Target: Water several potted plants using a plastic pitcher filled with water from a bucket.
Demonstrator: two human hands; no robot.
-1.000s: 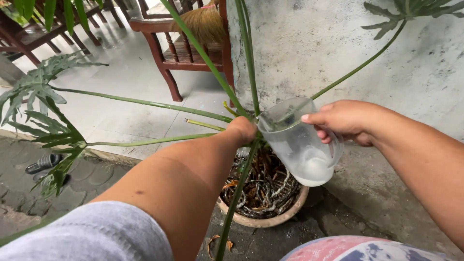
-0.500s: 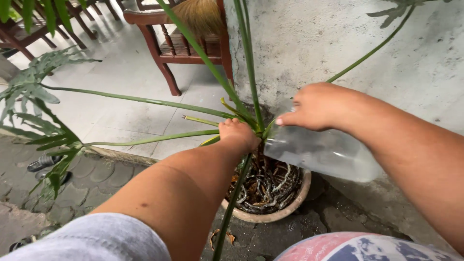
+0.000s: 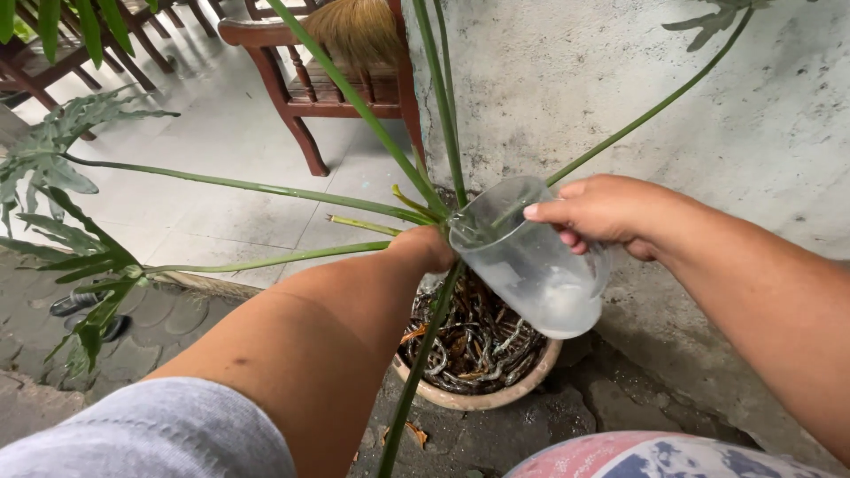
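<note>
- The right hand (image 3: 611, 217) has its fingers wrapped around the clear plastic jug (image 3: 531, 261), thumb along the rim, pinching it firmly; the jug hangs tilted just above the clay pot (image 3: 482, 389), mouth towards the stems.
- The left hand (image 3: 425, 248) reaches in just beside the jug's mouth, over the pot; its fingers are hidden behind the wrist and stems, so I cannot tell whether they are spread or closed on a stalk.
- The jug looks light and thin-walled, likely to flex if squeezed hard, and its wet, cloudy inside suggests a slippery surface. Judging by the present hold, the upper wall near the rim is the sensible place to take it.
- The pot sits under the jug, packed with tangled roots and dry leaf scraps; it looks heavy and brittle at the rim.
- Long green stems (image 3: 434, 115) rise from the pot past the jug; they appear springy and easy to bend.
- The ground around the pot is rough, damp stone paving (image 3: 133, 354), uneven at the base.
- Behind the pot stands a stained concrete wall (image 3: 620, 80).
- Beyond the pot to the left lies a pale tiled floor (image 3: 230, 150) with a wooden chair (image 3: 301, 88).
</note>
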